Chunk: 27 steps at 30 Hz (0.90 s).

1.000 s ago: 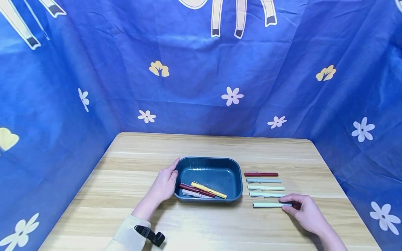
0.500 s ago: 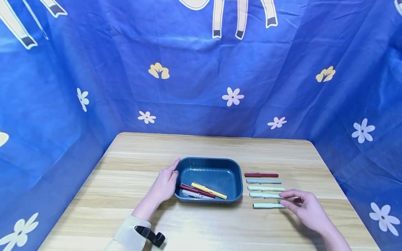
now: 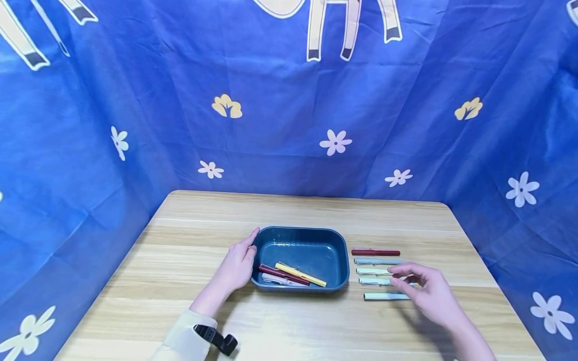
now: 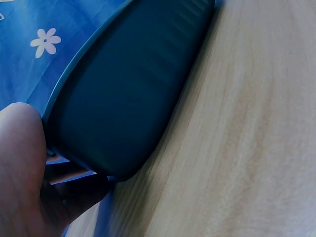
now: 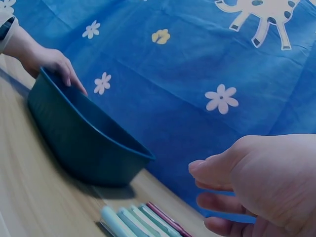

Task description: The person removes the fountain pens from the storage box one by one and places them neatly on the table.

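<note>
My left hand (image 3: pixel 236 263) grips the left end of a dark blue, rectangular plastic box (image 3: pixel 311 250) on the table, thumb over its rim. Inside lie a yellow pen (image 3: pixel 300 274), a dark red pen (image 3: pixel 282 275) and a pale lilac pen (image 3: pixel 276 280). To the right of the box several pens are laid in a row: a dark red pen (image 3: pixel 377 252) farthest away, then a blue pen (image 3: pixel 377 261), with green ones nearer. Over the right ends of the green pens hovers my right hand (image 3: pixel 429 291), fingers loosely bent and apart from the thumb, with nothing held.
The wooden table (image 3: pixel 293 326) has blue patterned cloth (image 3: pixel 289 115) hanging behind it and on both sides. A black wrist strap (image 3: pixel 214 337) is worn over my left sleeve. The nearest pen (image 3: pixel 384 297) lies closest to the table's front.
My right hand has let go of the nearest green pen's right end, lifted, and moved away from me and slightly left over the row. The left hand and box have not moved.
</note>
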Motion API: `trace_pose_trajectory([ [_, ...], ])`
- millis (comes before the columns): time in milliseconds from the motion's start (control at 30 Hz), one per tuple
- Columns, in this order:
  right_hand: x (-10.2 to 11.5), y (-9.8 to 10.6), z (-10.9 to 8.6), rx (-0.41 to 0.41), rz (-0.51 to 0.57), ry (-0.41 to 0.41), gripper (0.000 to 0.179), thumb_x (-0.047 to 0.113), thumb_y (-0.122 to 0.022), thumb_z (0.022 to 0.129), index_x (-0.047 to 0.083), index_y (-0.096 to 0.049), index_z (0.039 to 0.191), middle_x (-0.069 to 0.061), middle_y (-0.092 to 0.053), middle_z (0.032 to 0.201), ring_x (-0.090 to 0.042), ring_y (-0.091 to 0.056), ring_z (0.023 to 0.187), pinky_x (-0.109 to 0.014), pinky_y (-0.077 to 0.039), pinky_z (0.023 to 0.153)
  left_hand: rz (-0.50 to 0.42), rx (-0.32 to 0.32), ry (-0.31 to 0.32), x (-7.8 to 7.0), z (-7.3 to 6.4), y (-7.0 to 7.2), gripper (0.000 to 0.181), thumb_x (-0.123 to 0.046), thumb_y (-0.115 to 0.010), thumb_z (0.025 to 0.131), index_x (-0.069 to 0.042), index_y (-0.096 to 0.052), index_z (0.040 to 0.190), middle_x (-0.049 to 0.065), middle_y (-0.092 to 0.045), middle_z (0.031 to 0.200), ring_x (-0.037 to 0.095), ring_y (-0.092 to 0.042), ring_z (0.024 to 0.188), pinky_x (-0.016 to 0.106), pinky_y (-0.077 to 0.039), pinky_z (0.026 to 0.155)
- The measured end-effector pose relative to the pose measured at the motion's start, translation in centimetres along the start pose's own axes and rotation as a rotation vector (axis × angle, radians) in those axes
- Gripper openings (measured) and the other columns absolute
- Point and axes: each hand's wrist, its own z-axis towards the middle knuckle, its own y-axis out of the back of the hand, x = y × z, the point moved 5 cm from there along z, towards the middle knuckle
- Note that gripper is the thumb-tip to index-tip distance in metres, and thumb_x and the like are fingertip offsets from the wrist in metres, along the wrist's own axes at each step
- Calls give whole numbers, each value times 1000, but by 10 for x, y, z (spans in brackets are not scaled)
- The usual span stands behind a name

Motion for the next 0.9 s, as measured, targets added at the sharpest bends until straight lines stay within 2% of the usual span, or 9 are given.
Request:
trace_pose_trajectory([
  [133,10,-9,6,-4,55,18,24,0,-75,84,10,-72,105,-6,-72,92,-20,-68,81,-26,-56,66,-2,2,2,0,2,1,49,-14,-41,103,-13,-37,152,15,-44,146,30,-45,132,47,-35,111],
  [200,14,-14,10,8,80,31,24,0,-74,84,10,-72,105,-5,-72,93,-20,-68,81,-26,-57,67,-3,1,3,0,3,2,49,-14,-41,103,-13,-37,152,15,-45,145,30,-46,131,47,-35,110],
  [367,21,-23,19,43,135,59,21,7,-74,86,16,-72,106,2,-71,101,-17,-68,86,-29,-58,72,0,5,4,0,4,3,49,-13,-41,103,-13,-37,152,16,-45,145,30,-46,131,47,-35,111],
  [500,24,-31,25,70,174,71,20,13,-75,87,13,-72,107,0,-71,104,-18,-68,90,-29,-58,75,0,8,6,0,4,3,49,-14,-41,104,-13,-37,152,16,-45,145,30,-46,131,47,-35,111],
  [633,26,-40,30,81,178,69,21,14,-75,87,16,-72,107,0,-71,105,-17,-68,94,-27,-57,79,-2,4,5,1,3,2,49,-14,-41,104,-13,-37,152,16,-46,145,30,-46,131,47,-35,111],
  [767,33,-49,36,81,193,75,21,8,-75,86,16,-73,105,1,-71,106,-19,-68,94,-29,-58,77,2,-2,-3,1,3,2,49,-14,-41,103,-13,-37,152,15,-45,145,30,-46,131,47,-35,111],
  [900,48,-56,42,87,225,78,23,-3,-73,84,9,-72,104,-6,-71,107,-26,-68,92,-34,-59,76,4,0,-3,2,3,1,49,-14,-41,103,-13,-37,152,15,-45,146,31,-46,131,47,-35,111],
])
